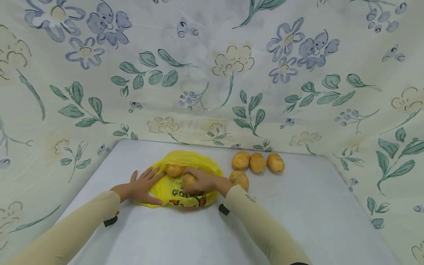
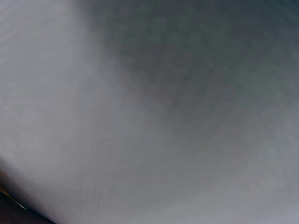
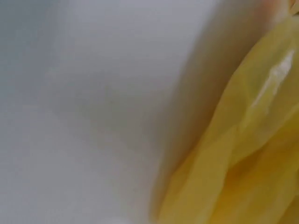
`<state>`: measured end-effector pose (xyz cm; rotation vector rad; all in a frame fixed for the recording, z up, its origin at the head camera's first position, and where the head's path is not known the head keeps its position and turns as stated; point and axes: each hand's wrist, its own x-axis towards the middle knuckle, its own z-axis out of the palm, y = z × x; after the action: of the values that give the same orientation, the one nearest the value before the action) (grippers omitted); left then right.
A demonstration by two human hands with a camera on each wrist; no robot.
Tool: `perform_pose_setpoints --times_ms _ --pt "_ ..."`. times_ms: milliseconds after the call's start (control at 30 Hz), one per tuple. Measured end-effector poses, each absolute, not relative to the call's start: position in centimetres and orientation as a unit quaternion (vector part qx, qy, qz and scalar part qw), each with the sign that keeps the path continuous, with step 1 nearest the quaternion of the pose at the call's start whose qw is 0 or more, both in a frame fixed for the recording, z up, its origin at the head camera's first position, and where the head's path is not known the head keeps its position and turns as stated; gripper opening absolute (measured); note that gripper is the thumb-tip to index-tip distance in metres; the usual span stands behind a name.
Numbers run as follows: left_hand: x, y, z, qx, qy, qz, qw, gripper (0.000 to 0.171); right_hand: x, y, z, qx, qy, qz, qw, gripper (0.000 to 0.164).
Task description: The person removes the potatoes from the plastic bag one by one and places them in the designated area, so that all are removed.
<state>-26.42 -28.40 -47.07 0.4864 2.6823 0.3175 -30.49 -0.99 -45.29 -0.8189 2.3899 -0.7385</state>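
Observation:
A yellow plastic bag (image 1: 185, 156) with printed lettering lies spread on the white table, its folds also filling the right side of the right wrist view. My right hand (image 1: 202, 180) grips a potato (image 1: 189, 180) over the bag. Another potato (image 1: 175, 170) sits on the bag just left of it. With fingers spread, my left hand (image 1: 144, 186) rests flat on the bag's left edge. The left wrist view is a grey blur and shows no hand.
Beyond my right wrist, a potato (image 1: 239, 179) lies on the white table (image 1: 298, 206). Behind it stand three more in a row: a left potato (image 1: 240, 160), a middle potato (image 1: 257, 162) and a right potato (image 1: 275, 162). A flowered cloth (image 1: 198, 99) hangs around the table.

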Motion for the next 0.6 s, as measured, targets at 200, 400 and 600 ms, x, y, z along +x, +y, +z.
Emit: perform_pose_setpoints --times_ms 200,400,600 --pt "-26.50 -28.56 -47.19 0.171 0.959 0.105 0.198 0.117 -30.90 -1.21 -45.00 -0.304 0.852 -0.315 0.289 0.062" --pt "-26.65 -28.46 -47.35 0.176 0.958 0.109 0.198 0.116 -31.04 -1.41 -45.00 -0.296 0.855 -0.305 0.296 0.064" --pt "-26.75 -28.44 -47.28 0.174 0.959 0.107 0.195 0.116 -30.96 -1.37 -45.14 -0.309 0.863 -0.288 0.276 0.067"
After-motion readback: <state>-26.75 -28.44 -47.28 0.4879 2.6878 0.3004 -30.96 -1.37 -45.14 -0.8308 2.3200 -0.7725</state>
